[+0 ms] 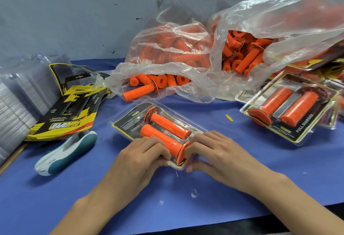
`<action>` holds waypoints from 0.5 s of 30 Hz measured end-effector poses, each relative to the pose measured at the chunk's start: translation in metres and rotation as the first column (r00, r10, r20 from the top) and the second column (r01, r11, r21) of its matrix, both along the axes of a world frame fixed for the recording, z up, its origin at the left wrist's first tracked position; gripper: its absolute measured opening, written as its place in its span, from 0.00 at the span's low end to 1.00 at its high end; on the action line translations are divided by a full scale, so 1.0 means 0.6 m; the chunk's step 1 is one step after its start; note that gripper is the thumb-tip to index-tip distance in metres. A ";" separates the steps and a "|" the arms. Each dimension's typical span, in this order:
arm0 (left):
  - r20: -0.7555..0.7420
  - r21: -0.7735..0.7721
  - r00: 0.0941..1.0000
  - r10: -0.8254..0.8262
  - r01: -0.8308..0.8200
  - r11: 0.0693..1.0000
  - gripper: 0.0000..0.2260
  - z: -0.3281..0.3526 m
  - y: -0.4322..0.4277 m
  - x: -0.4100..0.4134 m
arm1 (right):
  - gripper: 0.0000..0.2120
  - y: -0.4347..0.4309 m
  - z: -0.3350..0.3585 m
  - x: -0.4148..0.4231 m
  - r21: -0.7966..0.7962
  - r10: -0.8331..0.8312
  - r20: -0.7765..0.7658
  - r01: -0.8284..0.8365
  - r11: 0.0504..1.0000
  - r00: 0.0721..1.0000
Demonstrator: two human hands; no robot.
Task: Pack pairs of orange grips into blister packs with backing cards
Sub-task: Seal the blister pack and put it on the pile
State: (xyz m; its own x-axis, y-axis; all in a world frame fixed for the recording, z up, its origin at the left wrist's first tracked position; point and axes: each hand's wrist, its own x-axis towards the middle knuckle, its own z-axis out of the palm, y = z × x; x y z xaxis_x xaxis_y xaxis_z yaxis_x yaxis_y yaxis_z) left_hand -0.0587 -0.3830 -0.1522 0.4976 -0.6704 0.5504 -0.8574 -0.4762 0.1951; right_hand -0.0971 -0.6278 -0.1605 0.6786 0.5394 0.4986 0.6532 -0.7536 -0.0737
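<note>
Two bags [167, 48] behind blister pack [130, 122]

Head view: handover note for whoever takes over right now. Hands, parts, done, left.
Hands: left hand and right hand both grip the near end of the blister pack mid-table, two orange grips and card inside.
Supplies: loose grips in bags behind, backing cards and empty blisters left, stapler near left.
Done: finished packs stacked right.
Left: close this pack, likely staple it, then keep packing pairs.
</note>
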 end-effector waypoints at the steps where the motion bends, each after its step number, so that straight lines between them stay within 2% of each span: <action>1: 0.003 0.005 1.000 0.004 -0.004 1.000 0.07 0.000 -0.001 -0.001 | 0.14 -0.006 0.000 -0.002 -0.005 -0.025 -0.013 0.025 1.000 1.000; 3: 0.008 0.010 1.000 0.009 -0.009 1.000 0.07 0.000 -0.002 -0.003 | 0.20 -0.016 0.002 -0.007 0.016 -0.077 -0.024 0.078 0.997 0.997; 6: 0.025 0.026 1.000 0.008 -0.008 1.000 0.07 -0.001 -0.005 -0.008 | 0.22 -0.018 0.006 -0.012 0.101 -0.121 0.018 0.118 0.988 0.993; 8: 0.037 0.039 0.999 0.012 -0.013 0.999 0.07 -0.002 -0.009 -0.011 | 0.21 -0.009 0.006 -0.016 0.100 -0.087 0.046 0.083 0.992 0.995; 11: 0.047 0.046 0.999 0.024 -0.026 0.999 0.06 -0.001 -0.017 -0.013 | 0.17 0.010 -0.004 -0.021 0.014 -0.030 0.092 0.029 0.999 0.995; 13: 0.063 0.043 0.998 0.030 -0.033 0.999 0.05 -0.001 -0.026 -0.013 | 0.12 0.017 -0.009 -0.018 -0.012 -0.044 0.162 0.047 0.999 0.986; 15: 0.077 0.039 0.996 0.035 -0.039 0.998 0.04 -0.001 -0.035 -0.013 | 0.11 0.017 -0.008 -0.016 0.019 -0.080 0.206 0.077 0.997 0.975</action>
State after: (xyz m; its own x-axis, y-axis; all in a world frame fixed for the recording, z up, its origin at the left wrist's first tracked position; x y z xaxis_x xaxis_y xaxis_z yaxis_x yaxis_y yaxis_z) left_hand -0.0664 -0.4043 -0.1531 0.4799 -0.6750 0.5604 -0.8507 -0.5141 0.1093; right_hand -0.1065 -0.6175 -0.1652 0.6006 0.4823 0.6377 0.5940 -0.8030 0.0478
